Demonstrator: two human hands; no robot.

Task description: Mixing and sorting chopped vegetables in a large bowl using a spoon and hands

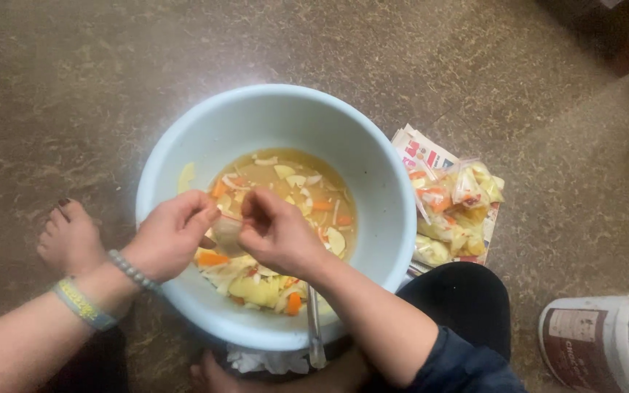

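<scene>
Over the pale blue basin (183,138), the left hand (169,236) and right hand (282,233) seemingly pinch a small bag (226,231).

Small clear bag (226,231), seemingly filled, above pale-blue basin (271,116)

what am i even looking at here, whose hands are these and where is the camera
There is no machine. One camera sits on a person's head and looks straight down, so the two bare hands are that person's own, working over the floor. The left hand and the right hand meet above a big pale blue basin and together pinch a small clear bag with a thin red band around its top. The basin holds brownish liquid with cut vegetables, some orange, some pale. A metal utensil handle leans on its near rim. To the right, filled clear bags lie on newspaper. A white bucket lies at the lower right.
</scene>
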